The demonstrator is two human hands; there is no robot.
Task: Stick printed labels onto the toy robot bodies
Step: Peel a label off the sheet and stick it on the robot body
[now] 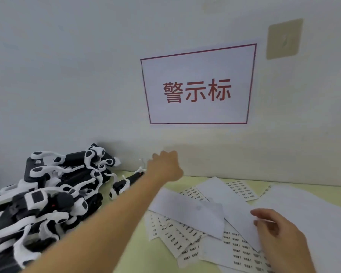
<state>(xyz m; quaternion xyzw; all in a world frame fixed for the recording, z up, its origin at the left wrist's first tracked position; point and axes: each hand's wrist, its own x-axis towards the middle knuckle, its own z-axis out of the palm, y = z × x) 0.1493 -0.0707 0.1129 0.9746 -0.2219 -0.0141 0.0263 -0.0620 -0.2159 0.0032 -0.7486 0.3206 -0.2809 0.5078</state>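
A white wall [67,75] rose behind my green table [138,251]. Toy bodies [53,194], black and white, lay heaped at left. Label sheets [187,235] were strewn at right. My left hand [164,166] reached far over one body [122,185]; its grasp I could not tell. My right hand [278,233] pinched a sheet edge. I judged this the fetching step; next, gripping that body.

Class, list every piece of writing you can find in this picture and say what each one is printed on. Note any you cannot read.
"警示标", in red, on the red-bordered white sign on the wall.
Rows of small black print on the label sheets scattered on the table: too small and blurred to read.
Small marks on the toy robot bodies: unreadable.
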